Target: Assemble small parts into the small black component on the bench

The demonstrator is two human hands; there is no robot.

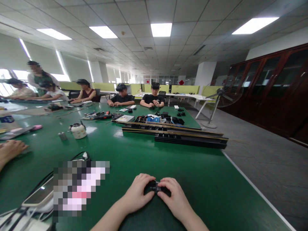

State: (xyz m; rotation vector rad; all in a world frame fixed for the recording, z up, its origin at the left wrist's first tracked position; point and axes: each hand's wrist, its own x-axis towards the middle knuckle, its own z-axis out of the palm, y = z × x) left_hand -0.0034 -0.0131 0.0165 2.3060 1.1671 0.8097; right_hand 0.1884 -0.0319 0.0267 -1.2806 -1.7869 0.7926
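Low over the green table (115,163), both my hands close around a small black plastic part (156,186). My left hand (138,194) grips its left side between thumb and fingers. On the other side, my right hand (175,197) pinches it the same way, so the fingertips of the two hands nearly meet. Much of the part is covered by my fingers, and its exact kind cannot be made out. A glint shows on its middle.
Long black rails (190,141) with thin brass-coloured rods lie ahead. A white pot (79,131) and a grey metal cylinder (62,136) stand left. Nearer are a phone (39,194) and cables. Another person's hand (13,150) rests at far left; several people sit beyond. A fan (220,93) stands right.
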